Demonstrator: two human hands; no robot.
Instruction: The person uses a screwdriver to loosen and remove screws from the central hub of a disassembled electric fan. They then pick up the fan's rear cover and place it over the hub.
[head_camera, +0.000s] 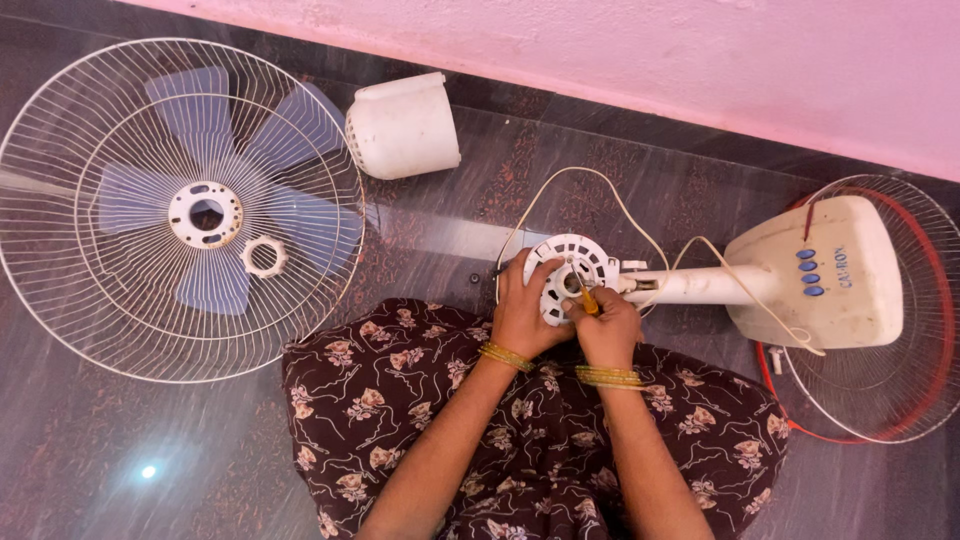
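Head view: my right hand (606, 325) fingers are closing around a yellow-handled screwdriver (584, 298), tip driving into the round white plastic motor housing (570, 275), which my left hand (522, 310) is clasping steady on my lap; I'm keeping the shaft upright, pressing firmly to avoid slipping.

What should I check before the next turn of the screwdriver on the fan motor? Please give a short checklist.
1. Left hand steadies the motor housing: ok.
2. Right hand has a grip on the screwdriver: ok.
3. Tip seated in a screw: cannot tell, fingers hide it.
4. White cord away from the tool: ok.
5. Blade and grille set aside to the left: ok.
6. Fan unplugged: cannot tell.
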